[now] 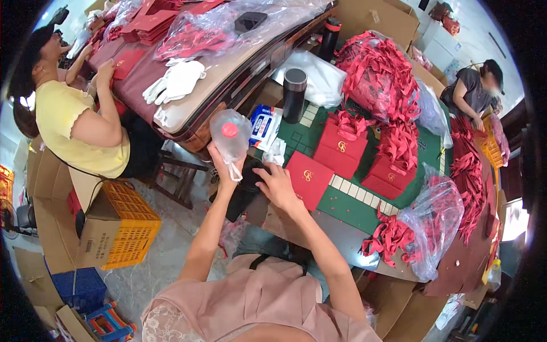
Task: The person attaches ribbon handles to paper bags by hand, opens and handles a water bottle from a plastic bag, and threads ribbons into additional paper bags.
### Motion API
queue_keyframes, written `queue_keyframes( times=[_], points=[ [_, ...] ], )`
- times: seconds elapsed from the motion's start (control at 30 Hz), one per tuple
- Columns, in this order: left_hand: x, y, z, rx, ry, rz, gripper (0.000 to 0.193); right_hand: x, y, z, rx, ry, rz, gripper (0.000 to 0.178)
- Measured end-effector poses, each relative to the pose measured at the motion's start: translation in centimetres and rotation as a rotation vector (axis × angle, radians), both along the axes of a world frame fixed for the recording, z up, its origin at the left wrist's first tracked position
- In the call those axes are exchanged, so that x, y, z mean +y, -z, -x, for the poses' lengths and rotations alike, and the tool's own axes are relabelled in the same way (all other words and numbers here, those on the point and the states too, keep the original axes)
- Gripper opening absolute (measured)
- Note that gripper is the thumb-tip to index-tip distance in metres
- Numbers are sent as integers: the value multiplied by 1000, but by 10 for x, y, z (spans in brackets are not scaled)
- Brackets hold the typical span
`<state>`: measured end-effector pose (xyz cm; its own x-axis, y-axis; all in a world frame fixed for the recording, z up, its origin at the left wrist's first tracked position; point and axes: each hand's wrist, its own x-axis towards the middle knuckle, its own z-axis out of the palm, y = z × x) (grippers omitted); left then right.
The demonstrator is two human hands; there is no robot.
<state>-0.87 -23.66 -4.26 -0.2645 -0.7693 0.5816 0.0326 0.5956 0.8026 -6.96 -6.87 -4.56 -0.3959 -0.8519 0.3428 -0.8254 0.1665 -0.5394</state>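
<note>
My left hand (224,165) is closed around a clear plastic bottle (235,147) with a pinkish-red cap and a pale strap hanging by the wrist. The bottle is tilted with its cap facing up toward me. Beside it, my right hand (278,187) has its fingers bent over the edge of a black bag (244,192) at the table's near left edge. What lies inside the bag cannot be made out. A flat red paper bag (308,179) lies just right of my right hand. Behind the hands is a blue-and-white pack of wipes (265,128), with a crumpled white tissue (275,153) next to it.
Red gift bags (341,147) with ribbon handles stand on the green table (342,206), beside heaps of red ribbon (379,74). A black tumbler (294,97) stands behind. White gloves (175,81) lie on the left table. A yellow crate (132,225) sits on the floor. Two people work nearby.
</note>
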Motion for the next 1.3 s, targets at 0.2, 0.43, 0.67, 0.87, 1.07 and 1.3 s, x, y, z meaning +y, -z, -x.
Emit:
queue_keyframes(
  times=[0.2,0.43,0.67,0.87,1.07,1.3],
  points=[
    [3,-3,4,-71,-87,32,74,7,8,5,-158,-35,90,42],
    [4,14,14,-124,-171,63,87,12,1,4,-191,-34,88,39],
    [-3,14,13,-362,-293,110,94,42,-24,-9,-187,25,202,32],
    [4,1,5,-336,-170,98,105,135,-21,-20,-146,306,143,33],
    [28,5,-23,-125,-42,107,92,156,-1,-13,77,336,-100,75],
    [122,-9,-74,-301,170,363,49,154,30,-25,193,358,-283,61]
  ],
)
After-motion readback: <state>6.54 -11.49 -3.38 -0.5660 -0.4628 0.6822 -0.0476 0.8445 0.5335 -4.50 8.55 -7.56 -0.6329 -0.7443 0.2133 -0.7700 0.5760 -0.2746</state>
